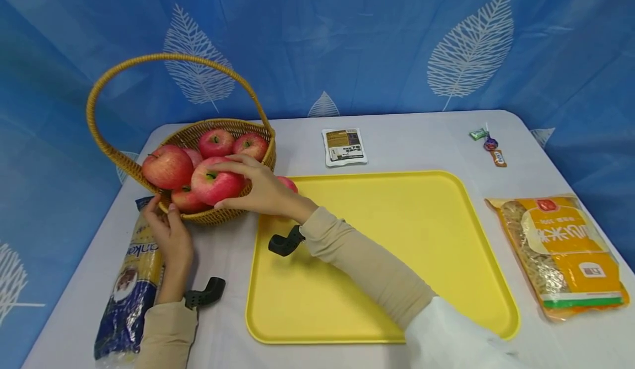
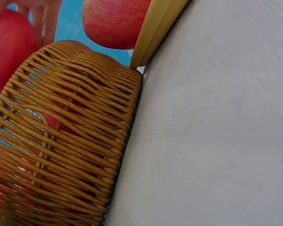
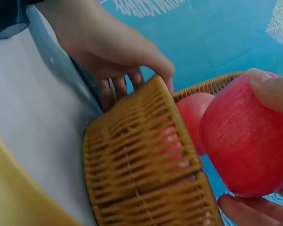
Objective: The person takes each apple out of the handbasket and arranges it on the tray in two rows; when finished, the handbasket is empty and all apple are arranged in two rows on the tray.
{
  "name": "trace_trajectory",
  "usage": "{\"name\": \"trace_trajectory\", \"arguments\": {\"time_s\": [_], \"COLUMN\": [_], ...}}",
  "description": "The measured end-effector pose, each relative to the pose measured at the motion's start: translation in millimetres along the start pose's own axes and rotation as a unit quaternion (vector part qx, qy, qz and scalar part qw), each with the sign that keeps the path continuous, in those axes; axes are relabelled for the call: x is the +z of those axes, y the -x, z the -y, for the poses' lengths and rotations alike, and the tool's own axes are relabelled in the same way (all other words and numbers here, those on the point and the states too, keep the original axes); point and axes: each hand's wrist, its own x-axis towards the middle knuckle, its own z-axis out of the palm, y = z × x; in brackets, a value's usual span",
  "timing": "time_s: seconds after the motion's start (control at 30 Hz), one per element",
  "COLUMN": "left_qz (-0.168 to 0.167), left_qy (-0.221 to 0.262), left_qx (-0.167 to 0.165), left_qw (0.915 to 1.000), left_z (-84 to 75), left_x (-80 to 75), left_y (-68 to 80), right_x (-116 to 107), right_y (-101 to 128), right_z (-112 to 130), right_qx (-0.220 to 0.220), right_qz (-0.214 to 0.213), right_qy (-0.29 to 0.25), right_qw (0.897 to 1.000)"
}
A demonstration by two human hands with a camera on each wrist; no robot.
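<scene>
A wicker basket (image 1: 225,214) with a tall handle holds several red apples at the table's left. My right hand (image 1: 233,187) reaches in over the near rim and grips a red apple (image 1: 210,184), thumb below and fingers on top. The right wrist view shows that apple (image 3: 245,141) held just outside the basket's wall (image 3: 137,165). My left hand (image 1: 159,206) holds the basket's near-left rim, its fingers (image 3: 113,52) curled over the edge. Another apple (image 1: 289,183) shows partly behind my right hand, at the yellow tray's far-left corner (image 1: 278,225).
A long noodle packet (image 1: 129,281) lies left of my left arm. The yellow tray (image 1: 421,236) fills the middle. A small sachet (image 1: 344,146) lies behind it, candies (image 1: 488,144) at the far right, and an orange grain bag (image 1: 560,250) on the right.
</scene>
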Motion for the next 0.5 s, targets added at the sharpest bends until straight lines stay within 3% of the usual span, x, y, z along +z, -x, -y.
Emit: {"name": "trace_trajectory", "arguments": {"time_s": [0.33, 0.5], "left_qz": [-0.010, 0.001], "left_qy": [0.011, 0.016], "left_qx": [0.007, 0.008], "left_qw": [0.9999, 0.9998], "left_z": [3.4, 4.1], "left_x": [-2.6, -0.1], "left_y": [-1.3, -3.0], "right_x": [-26, -48], "right_y": [11, 24], "right_z": [-8, -13], "right_qx": [-0.008, 0.004], "right_qz": [0.011, 0.008], "right_qy": [-0.010, -0.027], "right_qw": [1.000, 1.000]}}
